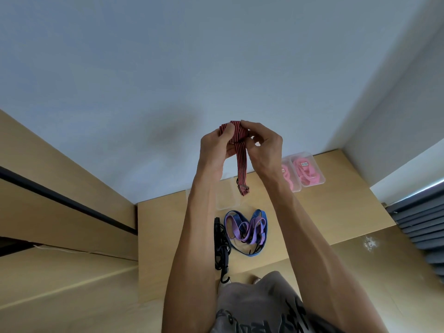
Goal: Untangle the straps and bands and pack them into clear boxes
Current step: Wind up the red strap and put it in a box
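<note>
Both sets of fingers [230, 131] are pinched on a red-and-black striped strap [236, 134], the left hand [216, 146] and right hand [262, 145] holding a wound bundle up high in front of the wall while one tail hangs down with a hook on the end. Looks like it's being rolled for packing, maybe halfway through the job: two clear boxes [308, 171] at the back of the tabletop [341, 212] already hold pink bands. A blue and purple tangle [247, 228] and a black cord [219, 246] are left on the tabletop. There's an empty-looking clear box [227, 195] behind the arms, hard to make out.
</note>
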Available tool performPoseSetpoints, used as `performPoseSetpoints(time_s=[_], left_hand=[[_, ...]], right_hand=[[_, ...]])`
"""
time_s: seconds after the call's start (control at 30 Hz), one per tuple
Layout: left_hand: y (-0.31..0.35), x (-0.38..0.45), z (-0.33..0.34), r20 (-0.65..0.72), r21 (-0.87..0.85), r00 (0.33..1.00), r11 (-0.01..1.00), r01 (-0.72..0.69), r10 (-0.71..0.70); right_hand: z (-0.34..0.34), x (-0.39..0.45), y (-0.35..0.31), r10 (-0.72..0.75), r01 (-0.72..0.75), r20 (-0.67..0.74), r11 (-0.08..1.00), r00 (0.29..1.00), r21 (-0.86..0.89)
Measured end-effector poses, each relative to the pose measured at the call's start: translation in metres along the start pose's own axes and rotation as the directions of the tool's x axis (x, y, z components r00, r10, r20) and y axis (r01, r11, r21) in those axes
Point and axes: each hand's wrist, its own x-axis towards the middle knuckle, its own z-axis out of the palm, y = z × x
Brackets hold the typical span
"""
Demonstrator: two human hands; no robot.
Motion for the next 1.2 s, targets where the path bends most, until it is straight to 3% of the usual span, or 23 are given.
performPoseSetpoints(time_s=[0.17,0.33,0.47,0.7,0.77,0.9,1.0,1.07,1.13,1.2], left_hand=[[-0.002,0.001,-0.003,-0.072,-0.058,0.997,0.998,-0.026,0.022],[-0.003,0.001,0.000,-0.067,-0.056,0.996,0.997,-0.056,0.052],[-0.002,0.002,-0.005,-0.074,0.003,0.996,0.999,-0.053,0.053],[-0.008,0.000,-0.009,-0.081,0.109,0.996,0.994,-0.027,0.036],[-0.007,-0.001,-0.010,-0.052,0.193,0.997,0.980,-0.041,0.052],[-0.007,-0.001,-0.005,-0.028,0.184,1.000,0.983,0.004,0.001],[-0.013,0.000,-0.007,-0.076,0.176,0.997,0.984,-0.018,0.032],[-0.017,-0.002,-0.007,0.013,0.205,0.998,0.976,-0.070,0.069],[-0.021,-0.004,-0.006,0.063,0.225,0.993,0.968,-0.115,0.104],[-0.021,-0.003,-0.008,0.025,0.191,0.994,0.976,-0.109,0.106]], right_hand=[[-0.005,0.004,-0.003,0.134,-0.148,0.069,0.946,0.989,0.288],[-0.001,0.006,-0.004,0.169,-0.190,0.128,0.967,0.977,0.170],[-0.003,0.004,-0.004,0.168,-0.228,0.245,0.943,0.955,0.241],[-0.008,0.009,-0.005,0.144,-0.171,0.122,0.952,0.982,0.254],[-0.008,0.008,-0.004,0.134,-0.157,0.108,0.957,0.985,0.244],[-0.006,0.006,0.001,0.091,-0.113,0.125,0.976,0.988,0.184],[-0.010,0.005,0.003,0.134,-0.169,0.150,0.951,0.980,0.257],[-0.013,0.006,0.003,0.181,-0.213,0.132,0.933,0.975,0.289],[-0.013,0.007,0.004,0.211,-0.237,0.141,0.950,0.967,0.205],[-0.012,0.007,0.005,0.194,-0.214,0.183,0.972,0.964,0.101]])
